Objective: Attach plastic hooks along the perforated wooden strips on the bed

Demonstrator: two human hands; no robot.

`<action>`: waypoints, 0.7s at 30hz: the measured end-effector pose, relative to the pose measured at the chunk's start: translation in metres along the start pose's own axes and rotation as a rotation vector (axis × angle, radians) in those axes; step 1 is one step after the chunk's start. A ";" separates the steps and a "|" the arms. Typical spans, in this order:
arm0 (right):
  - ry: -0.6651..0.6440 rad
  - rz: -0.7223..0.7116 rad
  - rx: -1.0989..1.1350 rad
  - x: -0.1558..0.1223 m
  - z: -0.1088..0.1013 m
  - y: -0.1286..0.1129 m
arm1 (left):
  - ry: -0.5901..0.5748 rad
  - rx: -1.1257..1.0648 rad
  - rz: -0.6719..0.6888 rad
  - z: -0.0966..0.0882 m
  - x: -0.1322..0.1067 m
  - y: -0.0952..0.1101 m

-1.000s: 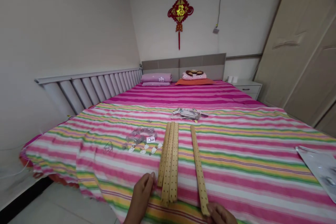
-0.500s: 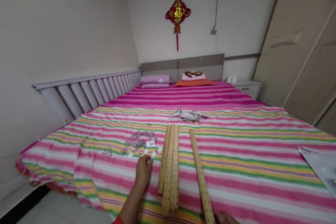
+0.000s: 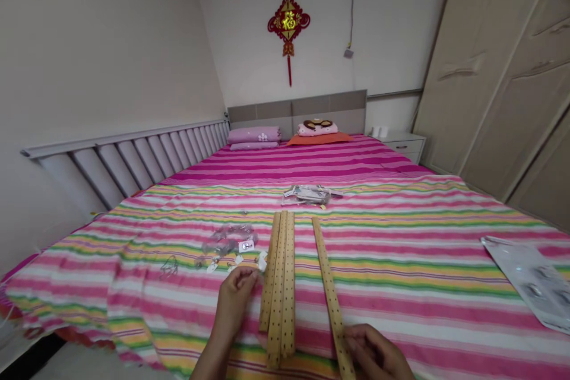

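My left hand (image 3: 235, 292) has its thumb and fingers pinched together beside a bundle of wooden strips (image 3: 287, 273); what they hold, if anything, is too small to make out. The bundle's strips have rows of small dark holes and lie lengthwise on the striped sheet. Several small white tagged pieces (image 3: 262, 260) lie just beyond those fingers. At the lower right, my right hand (image 3: 376, 350) is closed with its fingertips on the near part of a single holed wooden strip (image 3: 329, 285), which lies apart from the bundle.
Clear plastic bags (image 3: 229, 237) lie left of the bundle, near a thin tangled loop (image 3: 169, 267). Another plastic packet (image 3: 307, 194) rests beyond the strips. A clear bag with round items (image 3: 529, 279) lies at right. A radiator (image 3: 133, 160) runs along the left wall.
My right hand has come up from the bottom edge onto the single strip. My left hand has drawn slightly back from the white pieces, still pinched. The whole view has shifted a little.
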State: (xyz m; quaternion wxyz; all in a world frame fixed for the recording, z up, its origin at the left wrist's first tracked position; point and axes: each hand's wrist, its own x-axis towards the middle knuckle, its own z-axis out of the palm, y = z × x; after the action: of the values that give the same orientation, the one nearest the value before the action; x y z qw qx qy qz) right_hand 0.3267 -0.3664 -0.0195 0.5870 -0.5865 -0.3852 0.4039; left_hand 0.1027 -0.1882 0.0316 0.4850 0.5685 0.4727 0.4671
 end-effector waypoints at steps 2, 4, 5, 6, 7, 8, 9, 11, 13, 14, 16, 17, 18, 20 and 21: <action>0.024 -0.003 -0.018 0.003 0.010 -0.004 | -0.061 -0.056 -0.081 0.017 -0.019 0.004; 0.079 -0.020 -0.015 0.005 0.020 -0.009 | -0.100 -0.097 -0.146 0.036 -0.037 0.002; 0.104 -0.029 -0.008 0.006 0.023 -0.012 | -0.114 -0.114 -0.166 0.046 -0.046 0.000; 0.114 -0.038 0.008 0.007 0.027 -0.016 | -0.125 -0.129 -0.183 0.055 -0.053 -0.002; 0.122 -0.040 0.033 0.007 0.029 -0.019 | -0.132 -0.146 -0.194 0.063 -0.060 -0.004; 0.137 -0.042 0.057 0.007 0.032 -0.022 | -0.137 -0.160 -0.200 0.071 -0.065 -0.006; 0.150 -0.044 0.081 0.007 0.033 -0.024 | -0.143 -0.169 -0.196 0.078 -0.070 -0.007; 0.178 -0.042 0.123 0.006 0.035 -0.025 | -0.156 -0.170 -0.158 0.088 -0.079 -0.008; 0.199 -0.028 0.153 0.005 0.034 -0.025 | -0.169 -0.146 -0.104 0.096 -0.086 -0.006; 0.210 -0.018 0.166 0.005 0.033 -0.024 | -0.177 -0.129 -0.082 0.099 -0.089 -0.004; 0.232 0.004 0.191 0.004 0.030 -0.023 | -0.190 -0.100 -0.054 0.104 -0.095 -0.002; 0.241 0.012 0.204 0.004 0.029 -0.023 | -0.201 -0.091 -0.047 0.106 -0.098 -0.002; 0.246 0.020 0.218 0.005 0.028 -0.023 | -0.214 -0.090 -0.044 0.108 -0.101 -0.001; 0.247 0.032 0.243 0.006 0.026 -0.024 | -0.256 -0.109 -0.042 0.110 -0.104 -0.001; 0.241 0.035 0.254 0.006 0.025 -0.024 | -0.286 -0.125 -0.042 0.110 -0.106 -0.001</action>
State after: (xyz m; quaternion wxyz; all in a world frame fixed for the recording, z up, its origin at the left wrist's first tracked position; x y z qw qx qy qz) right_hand 0.3063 -0.3508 0.0048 0.6910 -0.5585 -0.2479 0.3862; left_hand 0.1995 -0.3051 0.0130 0.5916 0.5879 0.3805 0.3995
